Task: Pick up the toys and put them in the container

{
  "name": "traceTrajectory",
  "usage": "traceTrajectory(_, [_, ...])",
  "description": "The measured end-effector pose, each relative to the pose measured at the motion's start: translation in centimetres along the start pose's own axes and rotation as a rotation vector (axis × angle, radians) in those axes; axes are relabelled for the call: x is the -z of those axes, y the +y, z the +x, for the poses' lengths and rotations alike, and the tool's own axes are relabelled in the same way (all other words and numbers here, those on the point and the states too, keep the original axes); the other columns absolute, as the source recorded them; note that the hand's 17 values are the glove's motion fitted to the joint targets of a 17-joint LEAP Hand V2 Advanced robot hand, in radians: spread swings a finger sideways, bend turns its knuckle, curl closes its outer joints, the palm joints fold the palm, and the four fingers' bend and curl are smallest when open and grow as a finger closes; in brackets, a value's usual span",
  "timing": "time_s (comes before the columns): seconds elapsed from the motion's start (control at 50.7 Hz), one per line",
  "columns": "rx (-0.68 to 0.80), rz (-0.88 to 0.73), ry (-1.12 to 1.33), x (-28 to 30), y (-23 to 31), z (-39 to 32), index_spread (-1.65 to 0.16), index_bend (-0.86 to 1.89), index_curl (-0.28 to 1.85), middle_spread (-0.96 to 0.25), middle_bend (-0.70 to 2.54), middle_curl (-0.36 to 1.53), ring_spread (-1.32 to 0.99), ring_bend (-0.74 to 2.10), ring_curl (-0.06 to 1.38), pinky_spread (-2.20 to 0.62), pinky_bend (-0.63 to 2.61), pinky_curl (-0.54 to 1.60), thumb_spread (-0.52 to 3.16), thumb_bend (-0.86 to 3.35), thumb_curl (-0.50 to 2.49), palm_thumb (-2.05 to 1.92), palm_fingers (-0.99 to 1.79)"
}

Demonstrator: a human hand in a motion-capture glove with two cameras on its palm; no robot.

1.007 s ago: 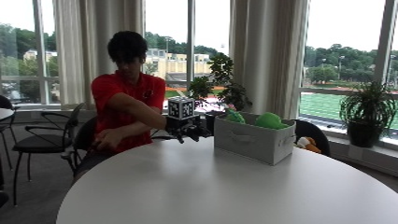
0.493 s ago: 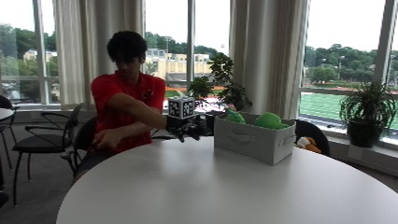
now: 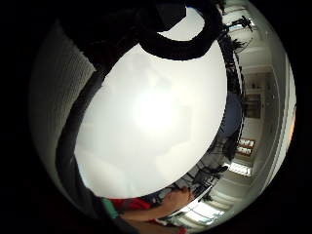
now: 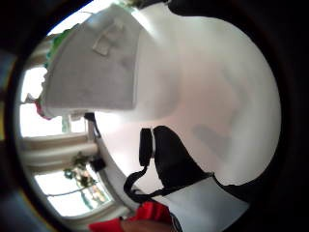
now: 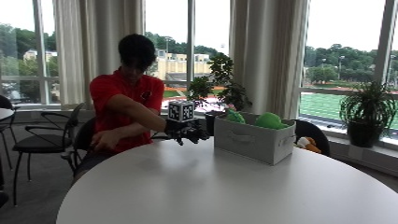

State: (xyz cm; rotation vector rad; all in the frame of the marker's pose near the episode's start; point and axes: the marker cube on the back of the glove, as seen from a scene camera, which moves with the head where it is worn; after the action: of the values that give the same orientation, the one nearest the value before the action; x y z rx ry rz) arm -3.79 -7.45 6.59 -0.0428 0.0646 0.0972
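A person in a red shirt sits at a round white table [image 5: 205,186], the gloved right hand [image 5: 185,131] hovering above it, fingers loosely curled and holding nothing. At the hand's three o'clock, just beside it, the grey container [image 5: 253,139] holds green toys [image 5: 268,120].

1. The person sits with the right arm stretched forward and slightly down.
2. The gloved right hand [image 5: 185,132] hangs palm down, fingers loosely curled and holding nothing.
3. The bare left hand [image 5: 104,140] rests low by the person's lap, forearm bent.
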Motion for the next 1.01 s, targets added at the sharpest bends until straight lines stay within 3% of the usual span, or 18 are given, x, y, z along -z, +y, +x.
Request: traceTrajectory(1.007, [0.051,0.045,-0.050,-1.2,1.5,-0.5,-0.41,0.16,0.30,-0.13,0.15,0.24,-0.07,0.19,0.31,0.11,0.85,0.34,1.15,-0.02,0.33,-0.01,-0.11])
